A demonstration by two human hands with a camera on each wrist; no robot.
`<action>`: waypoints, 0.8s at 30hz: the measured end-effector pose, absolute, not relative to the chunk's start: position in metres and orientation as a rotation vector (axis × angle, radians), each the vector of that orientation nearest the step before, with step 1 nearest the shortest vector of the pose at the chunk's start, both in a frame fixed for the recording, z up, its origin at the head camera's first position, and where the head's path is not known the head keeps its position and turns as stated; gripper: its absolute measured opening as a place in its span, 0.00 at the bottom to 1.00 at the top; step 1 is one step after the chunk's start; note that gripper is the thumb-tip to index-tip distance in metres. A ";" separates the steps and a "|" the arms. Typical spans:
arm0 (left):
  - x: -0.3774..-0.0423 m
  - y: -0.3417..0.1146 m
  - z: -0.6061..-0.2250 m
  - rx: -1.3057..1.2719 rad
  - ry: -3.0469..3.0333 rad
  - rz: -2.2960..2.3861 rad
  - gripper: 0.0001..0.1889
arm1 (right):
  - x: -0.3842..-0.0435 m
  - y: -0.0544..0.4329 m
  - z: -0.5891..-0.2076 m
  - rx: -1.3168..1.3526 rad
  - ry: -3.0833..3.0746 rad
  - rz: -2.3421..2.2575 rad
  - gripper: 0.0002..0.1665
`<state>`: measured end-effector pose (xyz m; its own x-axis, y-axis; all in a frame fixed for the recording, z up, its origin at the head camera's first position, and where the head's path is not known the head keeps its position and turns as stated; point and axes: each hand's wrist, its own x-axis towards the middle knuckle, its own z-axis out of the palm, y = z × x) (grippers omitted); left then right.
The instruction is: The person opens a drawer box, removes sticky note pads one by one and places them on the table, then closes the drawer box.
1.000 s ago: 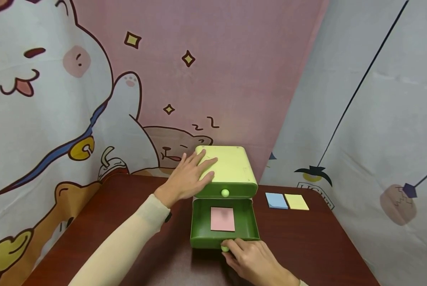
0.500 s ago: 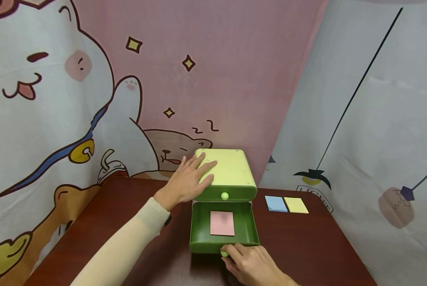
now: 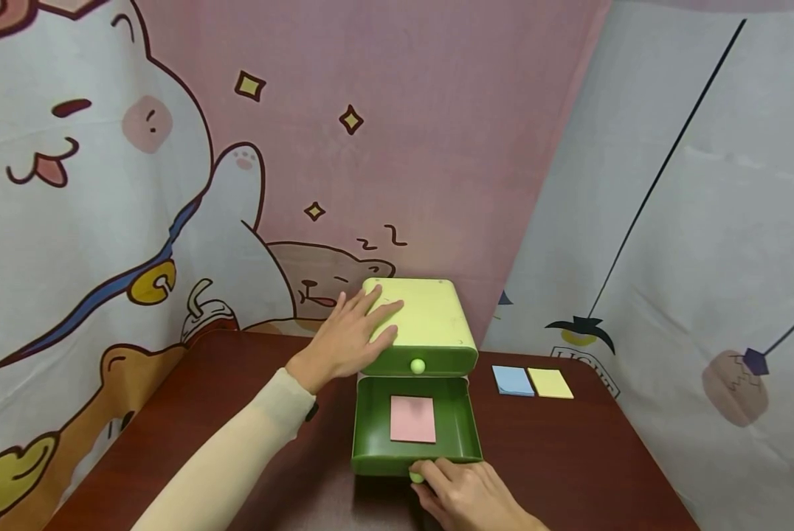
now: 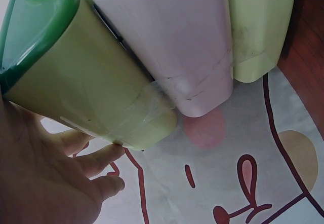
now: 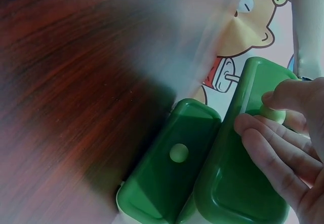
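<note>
A small cabinet of stacked drawers with a pale yellow-green top (image 3: 430, 310) stands on the table. My left hand (image 3: 344, 339) rests on that top with its fingers spread; in the left wrist view the left hand (image 4: 71, 168) lies against the cabinet's yellow-green casing (image 4: 96, 92). Below the closed top drawer (image 3: 446, 361), a green drawer (image 3: 370, 420) is pulled out, holding a pink sticky note pad (image 3: 412, 419). My right hand (image 3: 466, 490) pinches this drawer's round light-green knob (image 3: 416, 477). The right wrist view shows the same knob (image 5: 273, 113) between thumb and fingers.
Blue (image 3: 513, 380) and yellow (image 3: 551, 383) sticky note pads lie side by side right of the cabinet. In the right wrist view, a lower drawer (image 5: 152, 183) is closed. A cartoon-printed cloth (image 3: 437, 147) hangs behind the brown table (image 3: 556, 457).
The head view has tilted slightly, so the scene sits lower in it. Both hands keep their hold and contact. Whether the drawer has slid a little further out, I cannot tell.
</note>
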<state>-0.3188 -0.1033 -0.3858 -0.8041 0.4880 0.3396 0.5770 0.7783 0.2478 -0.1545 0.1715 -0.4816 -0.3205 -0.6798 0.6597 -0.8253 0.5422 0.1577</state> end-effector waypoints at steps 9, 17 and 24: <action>-0.319 -0.103 -0.388 -0.831 -2.712 -0.486 0.35 | -0.153 0.170 -0.487 1.207 -2.033 0.251 0.24; -0.320 -0.103 -0.387 -0.827 -2.707 -0.481 0.35 | -0.152 0.171 -0.488 1.234 -2.004 0.237 0.25; -0.320 -0.103 -0.385 -0.833 -2.709 -0.496 0.35 | -0.150 0.172 -0.493 1.242 -1.981 0.226 0.24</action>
<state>-0.3199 -0.1031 -0.3854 -0.8007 0.4905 0.3439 0.5806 0.7769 0.2437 -0.1499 0.1716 -0.4926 -0.2263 -0.6905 0.6870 -0.8274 0.5085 0.2385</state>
